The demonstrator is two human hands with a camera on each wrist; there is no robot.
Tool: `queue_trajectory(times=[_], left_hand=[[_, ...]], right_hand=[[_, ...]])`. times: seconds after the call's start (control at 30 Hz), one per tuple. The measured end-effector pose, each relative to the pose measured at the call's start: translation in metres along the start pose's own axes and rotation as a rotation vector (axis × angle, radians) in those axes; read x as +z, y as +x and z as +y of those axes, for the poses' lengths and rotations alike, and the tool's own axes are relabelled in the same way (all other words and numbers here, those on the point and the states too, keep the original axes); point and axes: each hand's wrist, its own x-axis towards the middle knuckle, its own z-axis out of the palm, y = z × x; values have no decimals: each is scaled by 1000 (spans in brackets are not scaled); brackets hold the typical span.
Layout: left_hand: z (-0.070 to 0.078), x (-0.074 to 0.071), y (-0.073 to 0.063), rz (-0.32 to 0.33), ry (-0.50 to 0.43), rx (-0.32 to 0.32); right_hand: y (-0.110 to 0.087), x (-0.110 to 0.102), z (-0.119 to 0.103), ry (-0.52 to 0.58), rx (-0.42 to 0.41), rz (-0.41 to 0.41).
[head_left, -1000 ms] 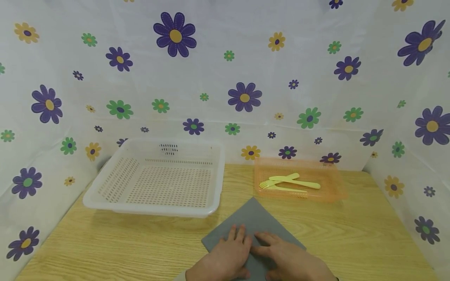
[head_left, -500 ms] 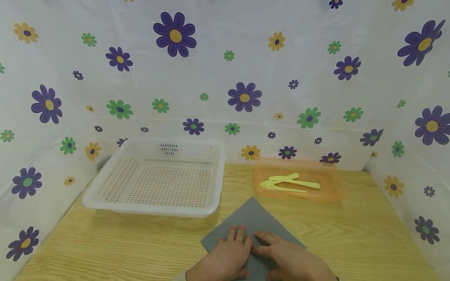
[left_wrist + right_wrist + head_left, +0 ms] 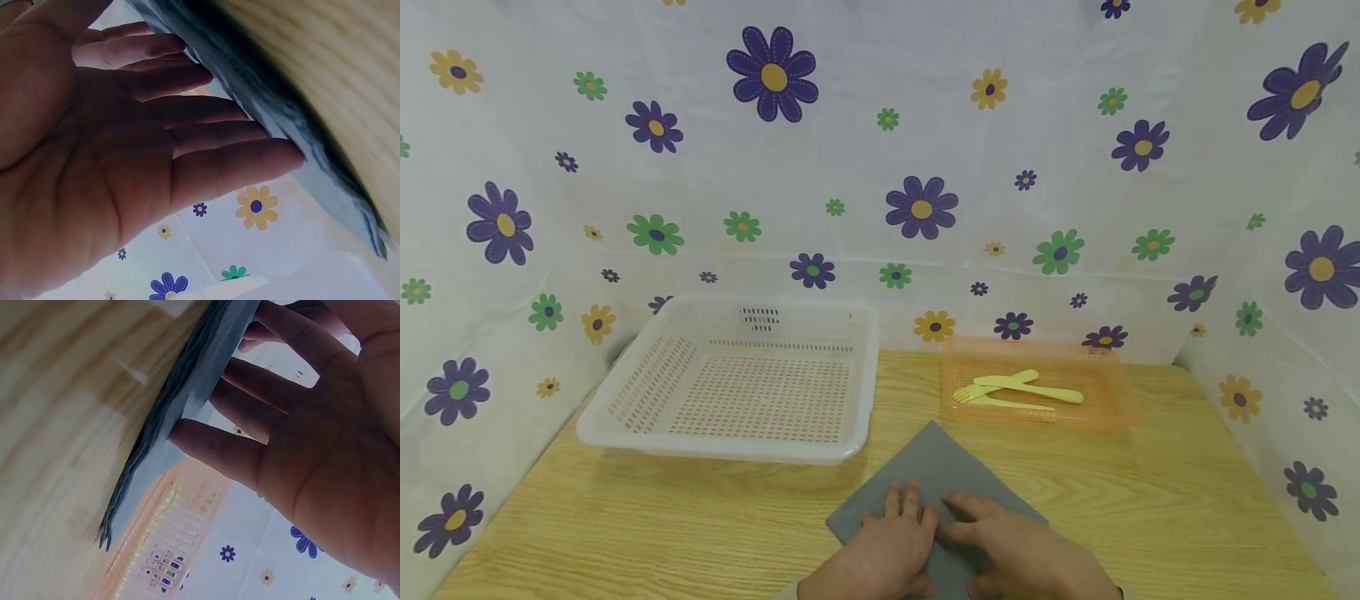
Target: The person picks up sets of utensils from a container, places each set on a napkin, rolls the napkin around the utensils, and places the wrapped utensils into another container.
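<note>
A grey cloth (image 3: 934, 458), folded into layers, lies flat on the table with one corner pointing toward the back. My left hand (image 3: 889, 540) rests on its left half, fingers extended forward. Beside it, my right hand (image 3: 1015, 546) rests on the right half with its fingers angled inward, close to the left hand's. Seen from the left wrist, straight fingertips touch the top of the layered cloth (image 3: 281, 115). The right wrist view has the fingertips on the upper face of the cloth (image 3: 153, 453), its stacked edges showing. The near part of the cloth is hidden under both hands.
A white perforated basket (image 3: 859, 417) stands at the back left of the wooden table (image 3: 662, 517). An orange basket (image 3: 1112, 392) at the back right holds several yellow utensils, a fork (image 3: 967, 392) among them. A flowered curtain (image 3: 850, 158) encloses the back and sides.
The grey cloth has shifted slightly to the left, its far corner and right corner both moving that way. Both hands stay on it in nearly the same pose. The baskets have not moved.
</note>
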Motion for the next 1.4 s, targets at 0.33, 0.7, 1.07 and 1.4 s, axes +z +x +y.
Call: queue_trajectory(times=[0.33,0.7,1.07,1.4], left_hand=[[0,0,-2,55,73,21],[-3,-2,-7,102,63,53],[-8,-3,-4,56,0,78],[-8,-4,-1,10,-48,59]], right_hand=[[2,0,-1,-40,-7,4],[1,5,-7,-34,33,-33],[1,4,-7,-8,36,-42],[4,11,-1,-20,51,-40]])
